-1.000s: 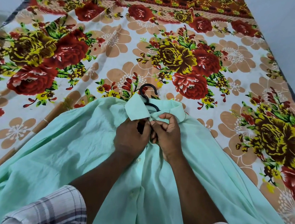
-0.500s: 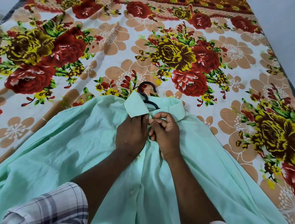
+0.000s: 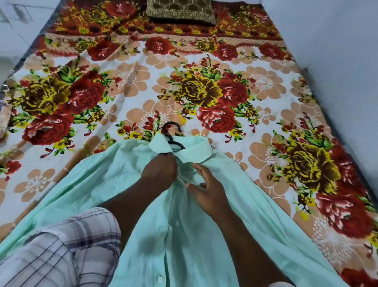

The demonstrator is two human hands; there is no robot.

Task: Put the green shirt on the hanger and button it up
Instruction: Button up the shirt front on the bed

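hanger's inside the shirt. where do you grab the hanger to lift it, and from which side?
Take the hanger by its hook, probably at the stem just past the collar. That is the only part showing; the rest lies under the shirt. The hook lies flat on the bedspread, pointing away from the person, so come from above on the far side.

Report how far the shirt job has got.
Done: the hanger sits inside the green shirt, hook out past the collar. In hand: the left hand grips the front just below the collar; the right hand is open beside it. Remaining: the front below; the lower button may be unfastened.
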